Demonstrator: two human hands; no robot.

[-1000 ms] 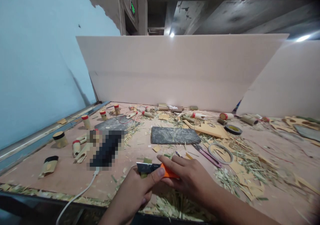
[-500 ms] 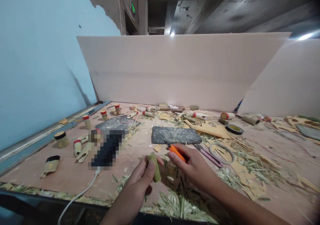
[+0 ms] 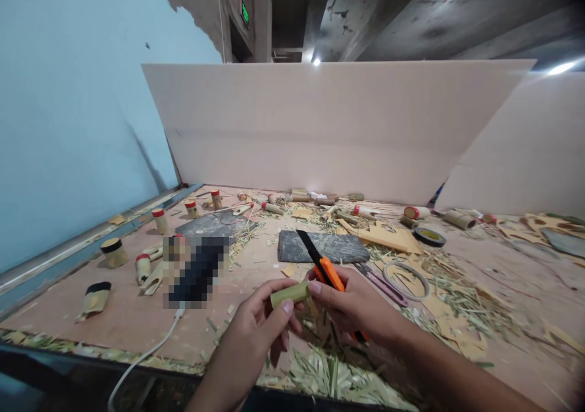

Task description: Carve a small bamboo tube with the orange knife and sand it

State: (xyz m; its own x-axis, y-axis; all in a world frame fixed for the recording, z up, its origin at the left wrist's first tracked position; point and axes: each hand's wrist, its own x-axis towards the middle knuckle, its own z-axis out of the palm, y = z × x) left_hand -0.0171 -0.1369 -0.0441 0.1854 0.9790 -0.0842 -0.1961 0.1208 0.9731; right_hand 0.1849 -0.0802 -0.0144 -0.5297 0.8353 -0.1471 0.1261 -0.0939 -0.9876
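Between the thumb and fingers of my left hand (image 3: 260,326) is a short green bamboo tube (image 3: 290,294), lying nearly level. My right hand (image 3: 351,302) grips an orange utility knife (image 3: 329,274), its black blade pointing up and to the left, away from the tube. The right thumb touches the tube's right end. Beyond the hands, a dark grey whetstone-like slab (image 3: 323,247) lies flat on the table. Bamboo shavings (image 3: 333,375) are heaped below my hands.
A pixelated dark device (image 3: 197,272) with a white cable (image 3: 146,354) lies on the left, near several bamboo pieces with red or black ends. To the right are a tape roll (image 3: 428,237), a pale ring (image 3: 406,280) and a purple cutter (image 3: 384,285). A white board (image 3: 329,125) stands behind.
The bamboo tube has turned from nearly upright to nearly level. My right hand has moved closer to it, and the knife blade now points upward, clearly visible.
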